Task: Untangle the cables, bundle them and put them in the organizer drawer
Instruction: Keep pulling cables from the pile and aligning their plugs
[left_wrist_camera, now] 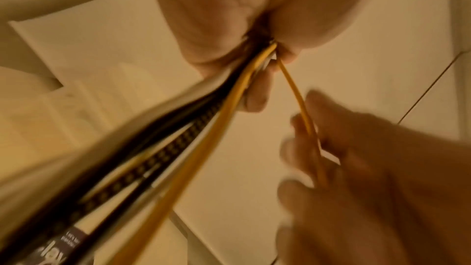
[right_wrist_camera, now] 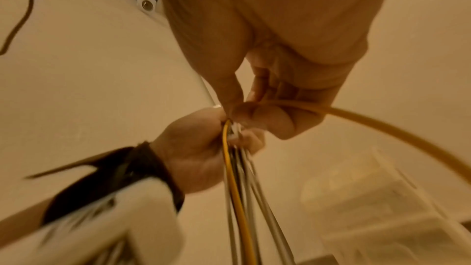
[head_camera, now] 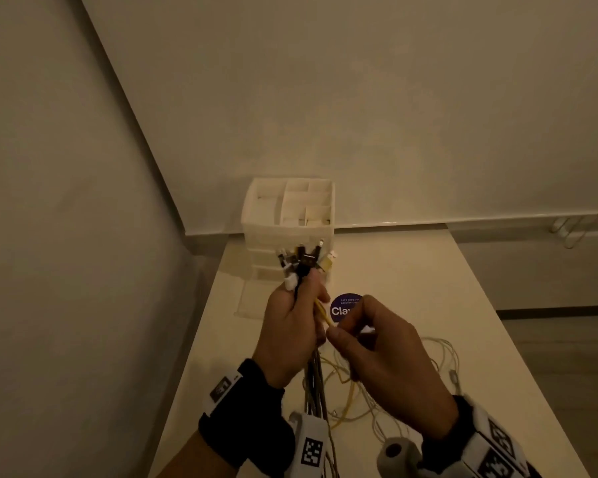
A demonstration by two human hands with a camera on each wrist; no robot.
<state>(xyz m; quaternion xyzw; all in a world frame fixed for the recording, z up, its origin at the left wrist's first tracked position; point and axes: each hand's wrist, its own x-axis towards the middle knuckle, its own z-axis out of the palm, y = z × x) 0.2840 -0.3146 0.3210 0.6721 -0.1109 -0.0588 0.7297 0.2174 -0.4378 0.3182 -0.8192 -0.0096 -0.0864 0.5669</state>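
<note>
Above the near end of the table [head_camera: 411, 270], the left hand [head_camera: 290, 334] is gripping a fistful of cables [head_camera: 313, 381] just below their plugs [head_camera: 302, 258], which are fanning out of the top of the fist toward twelve o'clock. The cords are hanging straight down from that fist and trailing onto the tabletop at six o'clock.

Just beside it, at three o'clock, the right hand [head_camera: 382, 360] is pinching a yellow cable [head_camera: 321, 313] between thumb and fingertips, close to where it leaves the left fist. From the right wrist view that yellow cable [right_wrist_camera: 382, 126] is arching away in a springy curve, so it looks stiffer than its neighbours and likely to want to spring back when coiled.

More pale cords are lying in a loose tangle [head_camera: 428, 370] on the table at four o'clock from the hands. They look thin, light and floppy, liable to snag on one another if pulled hard. My call: the safest hold is near the plug ends, drawing each cord through loose fingers, never tugging on the plugs.

Beyond the hands, at twelve o'clock, the white organizer [head_camera: 289, 215] is standing against the wall, with its bottom drawer [head_camera: 249, 301] pulled out toward the person. A purple round sticker [head_camera: 340, 307] is lying between drawer and right hand. Bundling is not yet done.
</note>
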